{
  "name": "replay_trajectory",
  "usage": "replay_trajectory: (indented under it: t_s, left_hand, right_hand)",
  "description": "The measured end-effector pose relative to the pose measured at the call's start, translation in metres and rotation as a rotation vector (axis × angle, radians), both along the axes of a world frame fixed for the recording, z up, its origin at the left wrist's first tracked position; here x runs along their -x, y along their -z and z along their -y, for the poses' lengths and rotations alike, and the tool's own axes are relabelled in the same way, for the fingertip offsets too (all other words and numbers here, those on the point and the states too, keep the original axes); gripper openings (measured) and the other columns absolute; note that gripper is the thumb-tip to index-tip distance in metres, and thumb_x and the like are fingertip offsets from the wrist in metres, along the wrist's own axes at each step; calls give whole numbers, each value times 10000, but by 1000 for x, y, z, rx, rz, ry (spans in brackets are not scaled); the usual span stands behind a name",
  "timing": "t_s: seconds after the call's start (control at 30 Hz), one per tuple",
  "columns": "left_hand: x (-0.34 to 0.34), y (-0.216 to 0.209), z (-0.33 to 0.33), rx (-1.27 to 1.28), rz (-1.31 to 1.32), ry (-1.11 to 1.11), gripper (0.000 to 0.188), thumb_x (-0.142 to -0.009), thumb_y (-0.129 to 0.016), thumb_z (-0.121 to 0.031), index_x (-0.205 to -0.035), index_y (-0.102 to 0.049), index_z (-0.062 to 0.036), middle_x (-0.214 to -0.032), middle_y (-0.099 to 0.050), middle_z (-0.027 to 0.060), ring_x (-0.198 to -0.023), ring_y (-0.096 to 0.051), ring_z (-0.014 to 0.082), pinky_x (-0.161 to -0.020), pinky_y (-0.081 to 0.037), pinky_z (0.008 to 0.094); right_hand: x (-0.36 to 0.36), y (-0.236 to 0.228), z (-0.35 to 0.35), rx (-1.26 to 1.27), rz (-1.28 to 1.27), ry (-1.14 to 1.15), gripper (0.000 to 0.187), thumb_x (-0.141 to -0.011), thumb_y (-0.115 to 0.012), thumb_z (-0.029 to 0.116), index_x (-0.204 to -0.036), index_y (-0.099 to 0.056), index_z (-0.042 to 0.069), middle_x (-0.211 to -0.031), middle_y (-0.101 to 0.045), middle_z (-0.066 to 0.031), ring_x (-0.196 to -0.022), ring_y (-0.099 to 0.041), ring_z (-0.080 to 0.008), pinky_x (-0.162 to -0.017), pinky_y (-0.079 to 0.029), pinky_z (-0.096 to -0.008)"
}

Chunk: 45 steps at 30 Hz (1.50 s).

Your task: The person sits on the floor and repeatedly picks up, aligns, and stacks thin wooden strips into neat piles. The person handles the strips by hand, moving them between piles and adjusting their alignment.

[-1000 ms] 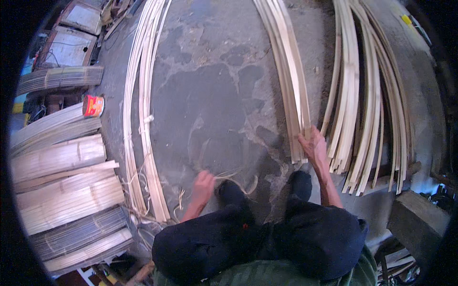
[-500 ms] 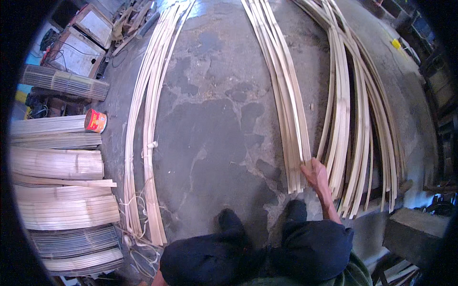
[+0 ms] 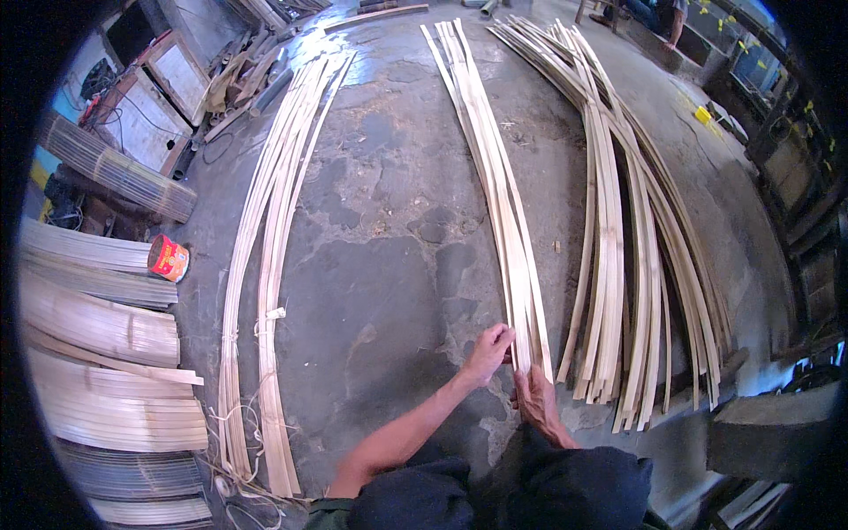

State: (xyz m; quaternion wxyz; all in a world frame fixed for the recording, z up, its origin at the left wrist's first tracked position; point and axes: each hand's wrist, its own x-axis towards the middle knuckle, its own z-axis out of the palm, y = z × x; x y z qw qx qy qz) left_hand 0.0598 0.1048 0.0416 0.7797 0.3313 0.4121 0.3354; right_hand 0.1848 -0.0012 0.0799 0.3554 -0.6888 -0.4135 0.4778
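Note:
A long bundle of pale bamboo strips [image 3: 491,190] stretches away from me across the concrete floor. Its near end lies between my two hands. My left hand [image 3: 488,355] is closed on the bundle's left edge, fingertips pinched against the strips. Slightly nearer to me, my right hand [image 3: 537,402] grips the strips' ends, its fingers partly hidden. To the right, a larger loose pile of strips [image 3: 608,265] fans out and crosses over itself at the far part. On the left lie two narrower bundles [image 3: 276,238], with pale ties around them near this end.
Stacks of slats [image 3: 115,406] line the left side, with a red tin [image 3: 168,259] beside them and a rolled slat mat [image 3: 119,166] behind. A dark block [image 3: 773,433] stands at the lower right. Another person's hand [image 3: 674,40] shows at the far right.
My left hand has come in from the lower edge to the bundle. My right hand has shifted left and nearer to me. The view has tilted up, showing the strips' far ends.

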Motion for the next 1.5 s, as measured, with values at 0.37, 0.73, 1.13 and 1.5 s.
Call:
replay_trajectory:
  t_s: [0.37,0.73,1.13,1.5]
  left_hand:
    - [15,0,21,-238,-350,-509,274,-1040,-432,-296,-947,-509,-50,-640,-540,16,-477,-492,82,-424,-414,248]
    - [44,30,1,-171,-527,-530,274,-1038,-443,-281,-904,-513,-52,-615,-503,5,-467,-479,77,-403,-404,255]
    - [44,51,30,-48,-532,-466,254,-1017,-463,-239,-861,-494,-40,-640,-536,42,-477,-499,111,-439,-441,289]
    - [54,55,42,-225,-841,-340,384,-969,-508,-339,-925,-581,35,-870,-640,219,-817,-640,328,-743,-475,448]
  right_hand:
    - [-33,37,1,-128,355,11,359,-1026,-447,291,-780,-465,30,-572,-540,-94,-564,-631,-177,-508,-476,-354]
    - [7,38,-36,-262,256,-89,299,-1036,-432,272,-908,-533,22,-587,-528,-75,-519,-562,-170,-495,-459,-343]
    - [51,100,-21,-148,208,-300,535,-1023,-463,184,-1523,-273,201,-635,-598,-139,-524,-563,-187,-519,-481,-348]
    - [53,90,-19,-183,276,-394,552,-1004,-470,171,-1511,-254,132,-770,-588,-306,-706,-631,-471,-569,-476,-466]
